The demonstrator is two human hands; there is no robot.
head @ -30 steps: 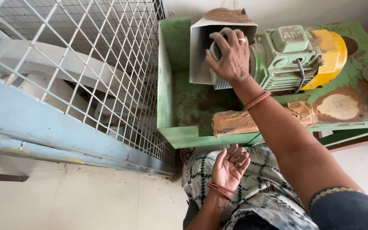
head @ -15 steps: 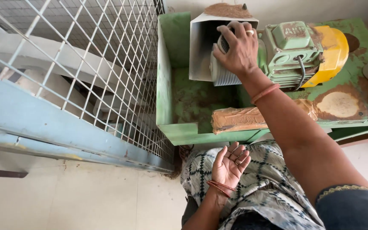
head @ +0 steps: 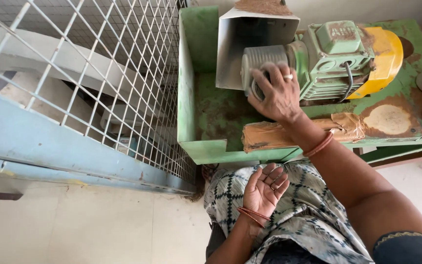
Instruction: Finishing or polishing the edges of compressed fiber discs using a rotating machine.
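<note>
Wire mesh [head: 98,73] fills the upper left of the frame, with a pale blue beam [head: 50,146] running under it. To the right of the mesh we see a green machine table [head: 206,117] with a green electric motor [head: 338,58] and its yellow end cover [head: 387,54] in the upper right. A grey metal hopper [head: 250,29] stands at the top middle, with brown powder at its top. Just below the motor lies a brown paper-wrapped block [head: 269,134] on the table edge.

Our right hand [head: 279,95] reaches up to the ribbed grey drum [head: 262,58] under the hopper. Its fingers [head: 260,78] are spread and lie on the front of the drum, touching it, not closed around it. Our left hand [head: 264,190] waits low in the middle of the frame, over our patterned cloth [head: 308,215], palm up, open and cupped, holding nothing.

We think the step in hand is feeling or wiping at the drum's mouth. The next move calls for care with fingers near the drum, and for the cupped hand to sit under it.
</note>
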